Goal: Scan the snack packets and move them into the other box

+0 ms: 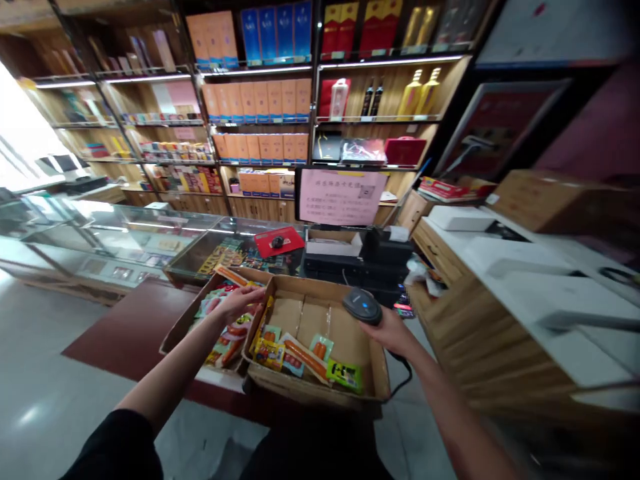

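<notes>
Two open cardboard boxes stand side by side in front of me. Several packaged sausages and snacks fill the left box [173,339]. My left hand [243,301] is over that box near the shared edge, its fingers partly closed; what they hold, if anything, is too small to make out. In the right box [320,395], a long sausage pack [306,359], a green packet [345,376] and a yellow packet [269,353] lie along the near side. My right hand [393,330] grips a dark handheld scanner [362,305] above this box's right part.
Beyond the boxes are a glass display counter [190,257], a red mat [280,241] and a screen covered by a pink sheet [343,197]. White counters [530,267] stand at the right. Shelves [260,123] of boxed goods line the back wall.
</notes>
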`<state>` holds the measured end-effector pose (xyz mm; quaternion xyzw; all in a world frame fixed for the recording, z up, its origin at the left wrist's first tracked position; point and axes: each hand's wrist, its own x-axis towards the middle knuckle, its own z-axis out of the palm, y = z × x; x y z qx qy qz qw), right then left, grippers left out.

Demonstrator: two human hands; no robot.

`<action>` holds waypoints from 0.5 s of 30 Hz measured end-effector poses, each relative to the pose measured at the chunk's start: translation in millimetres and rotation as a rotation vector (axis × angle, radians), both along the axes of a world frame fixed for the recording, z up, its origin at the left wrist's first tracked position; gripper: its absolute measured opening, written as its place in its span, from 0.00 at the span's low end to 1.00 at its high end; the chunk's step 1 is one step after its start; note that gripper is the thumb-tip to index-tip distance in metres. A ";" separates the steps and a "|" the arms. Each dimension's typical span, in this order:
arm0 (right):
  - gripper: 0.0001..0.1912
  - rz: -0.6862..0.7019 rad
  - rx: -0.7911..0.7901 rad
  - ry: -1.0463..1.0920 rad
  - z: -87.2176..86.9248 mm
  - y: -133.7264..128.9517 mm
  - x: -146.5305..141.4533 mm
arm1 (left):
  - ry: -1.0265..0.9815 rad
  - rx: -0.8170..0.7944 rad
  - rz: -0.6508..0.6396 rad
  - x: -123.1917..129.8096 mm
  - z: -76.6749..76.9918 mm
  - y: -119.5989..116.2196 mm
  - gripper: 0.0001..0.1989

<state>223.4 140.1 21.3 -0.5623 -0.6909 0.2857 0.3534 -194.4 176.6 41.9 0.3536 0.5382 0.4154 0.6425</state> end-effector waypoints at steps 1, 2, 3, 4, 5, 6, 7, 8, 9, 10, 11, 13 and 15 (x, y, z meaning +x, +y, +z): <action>0.18 0.002 -0.008 -0.006 2.3 -3.0 -0.1 | 0.006 -0.012 -0.044 17.2 -2.2 3.9 0.16; 0.18 0.001 -0.012 -0.002 4.5 -5.9 -0.3 | 0.011 -0.019 -0.085 34.6 -4.6 7.3 0.16; 0.17 -0.006 -0.023 -0.011 6.6 -8.7 -0.5 | 0.016 -0.025 -0.127 52.0 -7.2 10.1 0.17; 0.16 -0.022 -0.031 -0.022 8.5 -11.4 -0.8 | 0.020 -0.027 -0.174 69.2 -10.1 12.1 0.17; 0.16 -0.035 -0.025 -0.023 9.9 -14.0 -1.2 | 0.021 -0.028 -0.230 85.9 -13.1 13.2 0.18; 0.16 -0.047 -0.017 -0.016 10.9 -16.3 -1.8 | 0.020 -0.032 -0.290 102.1 -16.5 13.5 0.18; 0.17 -0.048 -0.014 -0.009 11.5 -18.5 -2.5 | 0.019 -0.036 -0.351 117.4 -20.1 13.0 0.19; 0.17 -0.052 -0.012 -0.005 11.7 -20.4 -3.1 | 0.018 -0.041 -0.410 131.8 -24.2 11.7 0.19; 0.16 -0.057 -0.014 -0.005 11.7 -22.2 -3.7 | 0.024 -0.041 -0.471 145.1 -28.7 9.8 0.20; 0.15 -0.061 -0.021 -0.005 11.5 -23.9 -4.2 | 0.041 -0.031 -0.531 157.2 -33.8 7.4 0.20; 0.14 -0.067 -0.026 -0.004 11.4 -25.5 -4.5 | 0.075 -0.014 -0.593 168.0 -39.4 4.5 0.20; 0.13 -0.072 -0.031 0.009 11.7 -28.5 -4.5 | 0.179 0.035 -0.735 185.6 -51.5 -1.7 0.22; 0.13 -0.079 -0.018 0.027 12.9 -31.4 -3.8 | 0.295 0.093 -0.909 197.9 -63.2 -7.6 0.23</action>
